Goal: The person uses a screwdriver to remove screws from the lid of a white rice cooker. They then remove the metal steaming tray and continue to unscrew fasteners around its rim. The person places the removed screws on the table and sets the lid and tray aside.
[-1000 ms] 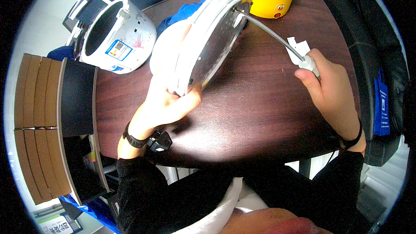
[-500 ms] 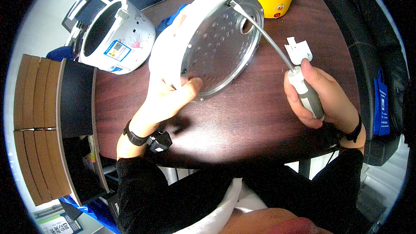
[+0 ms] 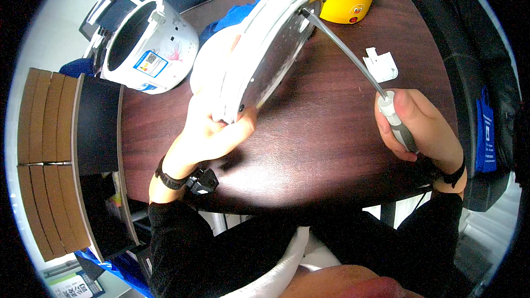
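Note:
My left hand [image 3: 212,132] grips the lower rim of a round white lid [image 3: 251,38], holding it tilted up on edge above the table. Its metal inner face [image 3: 276,55] is turned to the right and seen at a steep slant. In my right hand [image 3: 419,121] is a screwdriver [image 3: 395,116] with a grey and white handle, the fingers wrapped round it. The long shaft slants up to the left, and its tip meets the lid near the upper rim. Whether a screw sits under the tip is too small to tell.
A small white plastic part [image 3: 381,65] lies on the brown table [image 3: 320,154] beyond my right hand. A white cooker body [image 3: 176,49] stands at the back left, a yellow pot [image 3: 342,3] at the back. Blue cloth [image 3: 237,14] lies behind the lid. Cardboard boxes [image 3: 47,160] line the left.
My left hand has turned the lid more edge-on, so less of the metal face shows. My right hand has shifted slightly right with the screwdriver, whose tip stays by the lid's upper rim.

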A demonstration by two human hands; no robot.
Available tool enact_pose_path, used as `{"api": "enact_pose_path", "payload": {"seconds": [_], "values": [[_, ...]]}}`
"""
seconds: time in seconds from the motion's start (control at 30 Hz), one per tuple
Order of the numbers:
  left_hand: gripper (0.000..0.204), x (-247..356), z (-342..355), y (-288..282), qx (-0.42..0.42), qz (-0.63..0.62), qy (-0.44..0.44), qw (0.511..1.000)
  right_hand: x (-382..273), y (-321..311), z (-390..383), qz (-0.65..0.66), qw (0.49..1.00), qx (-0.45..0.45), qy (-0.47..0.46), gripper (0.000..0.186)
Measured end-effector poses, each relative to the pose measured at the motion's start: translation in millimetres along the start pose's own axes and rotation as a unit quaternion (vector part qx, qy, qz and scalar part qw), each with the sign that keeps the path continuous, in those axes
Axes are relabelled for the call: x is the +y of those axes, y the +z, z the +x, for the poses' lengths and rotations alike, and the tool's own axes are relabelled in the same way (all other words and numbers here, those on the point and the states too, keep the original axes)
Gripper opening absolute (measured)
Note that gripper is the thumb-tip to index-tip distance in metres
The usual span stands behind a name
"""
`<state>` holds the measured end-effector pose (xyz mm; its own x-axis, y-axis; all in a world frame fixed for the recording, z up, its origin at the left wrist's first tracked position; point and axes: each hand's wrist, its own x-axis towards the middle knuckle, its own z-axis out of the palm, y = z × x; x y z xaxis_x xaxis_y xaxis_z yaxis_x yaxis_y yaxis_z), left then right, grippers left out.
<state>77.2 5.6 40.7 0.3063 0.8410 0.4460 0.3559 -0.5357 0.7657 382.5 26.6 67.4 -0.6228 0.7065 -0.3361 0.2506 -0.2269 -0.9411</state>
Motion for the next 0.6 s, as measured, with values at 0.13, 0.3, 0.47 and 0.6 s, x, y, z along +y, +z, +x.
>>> {"api": "enact_pose_path", "payload": {"seconds": [0.13,0.3,0.47,0.6], "values": [[0.02,2.5,2.3,4.8,0.014,0.007,-0.02,1.0,11.5,3.9,10.4,-0.313,0.912,0.192,-0.183,0.035],[0.067,-4.0,2.9,-2.7,-0.025,-0.019,-0.044,0.999,8.2,3.3,15.6,-0.521,0.758,0.333,-0.207,0.032],[0.086,1.4,11.5,0.8,0.004,-0.039,-0.062,0.997,9.3,0.5,19.9,-0.44,0.82,0.294,-0.218,0.029],[0.08,-0.9,10.1,2.3,0.018,-0.074,-0.061,0.995,9.2,1.2,21.2,-0.262,0.935,0.171,-0.168,0.033]]}}
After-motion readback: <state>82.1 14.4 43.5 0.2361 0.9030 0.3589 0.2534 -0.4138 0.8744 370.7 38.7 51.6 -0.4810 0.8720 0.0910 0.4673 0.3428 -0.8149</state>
